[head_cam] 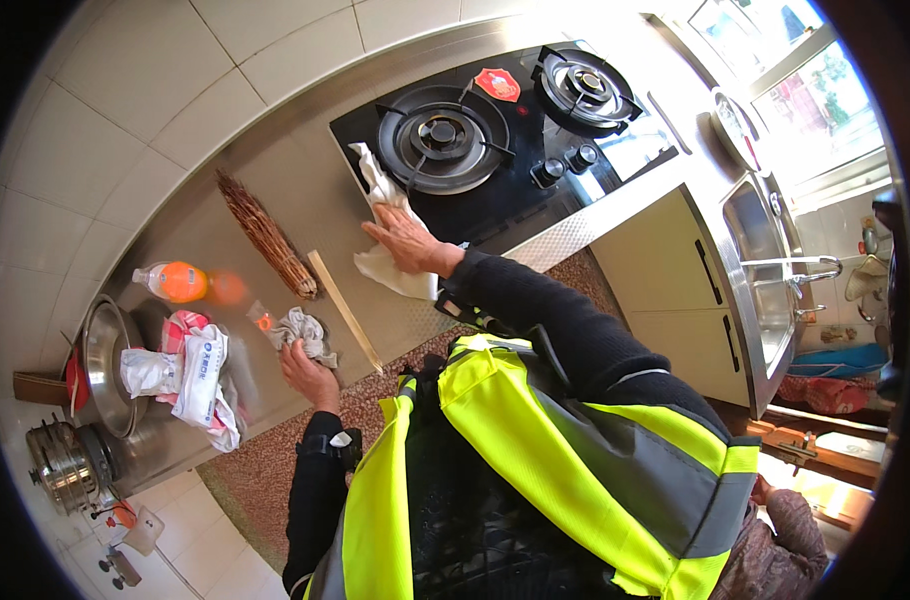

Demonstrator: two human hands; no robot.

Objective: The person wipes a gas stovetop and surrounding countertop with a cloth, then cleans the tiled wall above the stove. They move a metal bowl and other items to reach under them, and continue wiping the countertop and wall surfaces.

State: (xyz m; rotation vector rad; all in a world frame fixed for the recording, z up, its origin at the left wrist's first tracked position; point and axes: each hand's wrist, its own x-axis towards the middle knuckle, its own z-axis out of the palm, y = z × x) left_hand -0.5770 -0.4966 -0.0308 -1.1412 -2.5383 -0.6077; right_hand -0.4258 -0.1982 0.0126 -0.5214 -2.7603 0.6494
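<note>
My right hand [406, 241] lies palm down on a white cloth [402, 279], holding it against the steel countertop at the near left corner of the gas hob [485, 199]. One end of that cloth stretches up onto the black glass beside the large left burner [444, 135]. My left hand [310, 377] has its fingers on a crumpled grey cloth [303, 330] near the counter's front edge; the fingertips are partly hidden. Between the hands are a flat wooden strip [344, 311] and a bundled twig brush [266, 234].
A bottle of orange drink [176, 281] lies left, near a steel basin [110, 367] and a printed white packet [201, 375]. A steel pot [61, 465] stands beyond. To the right are a second burner [588, 86] and a sink [759, 277]. Another person's sleeve [796, 525] shows lower right.
</note>
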